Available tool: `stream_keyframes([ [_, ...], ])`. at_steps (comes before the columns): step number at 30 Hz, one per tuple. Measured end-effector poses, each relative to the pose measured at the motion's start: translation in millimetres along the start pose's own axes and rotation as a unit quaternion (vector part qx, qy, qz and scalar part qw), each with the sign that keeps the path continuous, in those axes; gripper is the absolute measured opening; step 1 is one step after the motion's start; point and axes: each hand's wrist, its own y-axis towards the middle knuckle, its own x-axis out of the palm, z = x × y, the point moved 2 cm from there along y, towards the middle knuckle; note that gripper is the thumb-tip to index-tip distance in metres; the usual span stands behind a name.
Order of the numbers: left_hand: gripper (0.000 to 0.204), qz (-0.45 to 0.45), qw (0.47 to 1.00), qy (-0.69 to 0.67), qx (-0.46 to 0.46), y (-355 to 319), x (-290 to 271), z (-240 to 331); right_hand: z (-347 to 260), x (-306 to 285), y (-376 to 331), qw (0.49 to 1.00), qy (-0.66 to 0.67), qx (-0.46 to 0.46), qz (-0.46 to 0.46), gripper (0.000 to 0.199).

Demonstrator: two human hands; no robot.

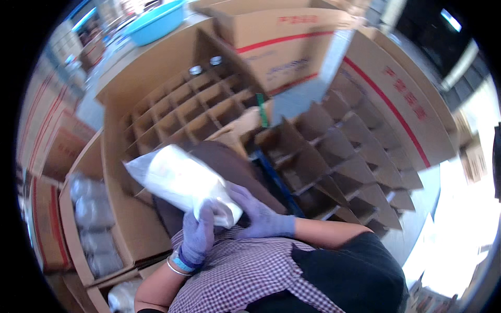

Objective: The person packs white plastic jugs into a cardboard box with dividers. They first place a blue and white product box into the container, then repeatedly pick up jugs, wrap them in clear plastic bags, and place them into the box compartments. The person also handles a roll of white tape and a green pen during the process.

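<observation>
Both my hands wear pale lavender gloves and hold a white wrapped bundle [182,175] tilted above my lap. Its far end widens into a loose, see-through flap; what is inside the wrap is hidden. My left hand [198,232] pinches the near end with thumb and fingers. Against that same end, from the right, my right hand [261,211] is closed, its fingertips partly behind the wrap. Just beyond the bundle stands an open carton with cardboard dividers [180,112]. Two silver-topped items [195,70] sit in its far cells.
On the right is another carton with dividers [339,156], its tall flap [391,99] raised. A box at left [86,250] holds several clear plastic-wrapped containers [94,211]. A turquoise basin [156,23] stands at the back. A blue bar [276,182] lies between the two divider cartons.
</observation>
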Motion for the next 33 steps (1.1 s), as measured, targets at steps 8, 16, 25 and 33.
stream_keyframes([
  [8,0.028,-0.077,0.973,0.091,0.195,58.9,134.7,35.6,49.6,-36.0,-56.8,0.889,0.232,0.15,0.366,0.072],
  [16,0.063,-0.317,0.823,0.267,0.39,64.1,122.7,107.5,-10.3,-281.8,-145.3,0.739,-0.023,0.056,0.671,0.061],
  [25,0.033,0.154,0.969,0.19,-0.023,-12.3,-186.2,-62.4,111.7,-443.8,-151.1,0.64,-0.48,0.407,0.441,0.07],
  [33,0.041,0.497,0.838,0.204,-0.095,-194.6,-298.3,17.5,268.2,-458.5,-184.7,0.74,-0.488,0.46,0.044,0.055],
])
